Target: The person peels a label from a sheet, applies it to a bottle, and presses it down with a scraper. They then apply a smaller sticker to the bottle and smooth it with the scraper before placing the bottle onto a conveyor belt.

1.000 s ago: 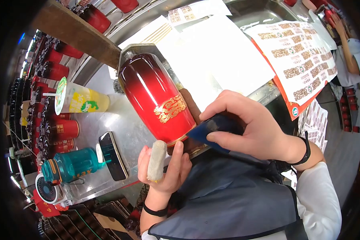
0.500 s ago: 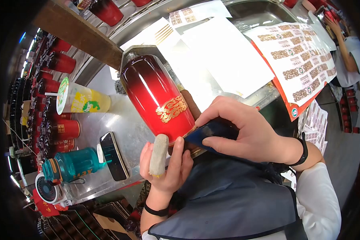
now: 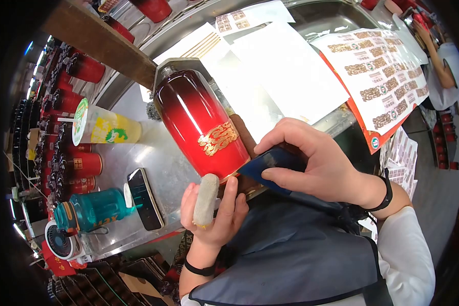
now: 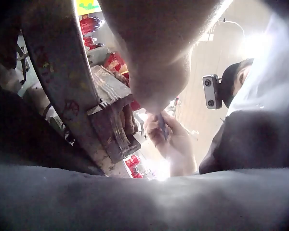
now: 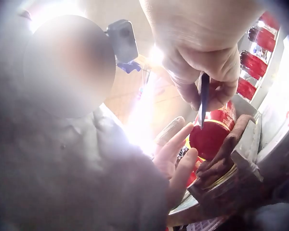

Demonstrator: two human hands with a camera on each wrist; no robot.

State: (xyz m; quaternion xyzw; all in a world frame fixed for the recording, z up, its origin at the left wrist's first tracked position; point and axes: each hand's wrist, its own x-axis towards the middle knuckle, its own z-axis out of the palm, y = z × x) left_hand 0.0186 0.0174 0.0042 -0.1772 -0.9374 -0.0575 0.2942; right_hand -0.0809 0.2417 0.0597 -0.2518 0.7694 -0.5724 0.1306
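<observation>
A red bottle, dark toward its neck, lies tilted in a holder on the bench, a gold ornament near its base. The right hand pinches a dark blue flat blade between thumb and fingers; its tip meets the gold rim at the bottle's base. In the right wrist view the blade appears edge-on before the round base. The left hand, one finger wrapped in a pale cover, has its fingers extended at the base's lower edge.
Left of the bottle are a drink cup, a phone, a teal bottle and a small fan. White sheets and a patterned sticker sheet lie beyond. Red bottles line the far left; another person is at upper right.
The left hand has shifted slightly right along the bottle's base. The right hand moved a little and still holds the blade at the rim. Red bottles in the background have changed position.
</observation>
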